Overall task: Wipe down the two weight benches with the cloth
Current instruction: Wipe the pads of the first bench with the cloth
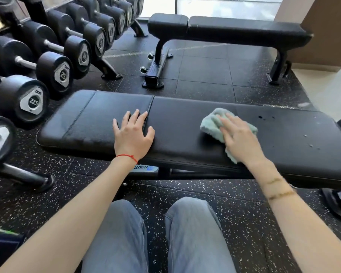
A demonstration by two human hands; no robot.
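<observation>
A black padded weight bench (185,123) lies across the view right in front of me. My left hand (133,133) rests flat on it with fingers spread, beside the seam between its two pads. My right hand (239,137) presses a pale green cloth (212,123) onto the longer pad with straight fingers; part of the cloth is hidden under the palm. Small droplets and dark spots (261,117) dot the pad to the right of the cloth. A second black bench (244,29) stands farther back, parallel to the first.
A rack of black dumbbells (53,62) runs along the left, close to the near bench's end. Black speckled rubber floor (205,75) separates the two benches. A brown wall panel (327,30) rises at the right, and my knees in jeans (189,233) are below.
</observation>
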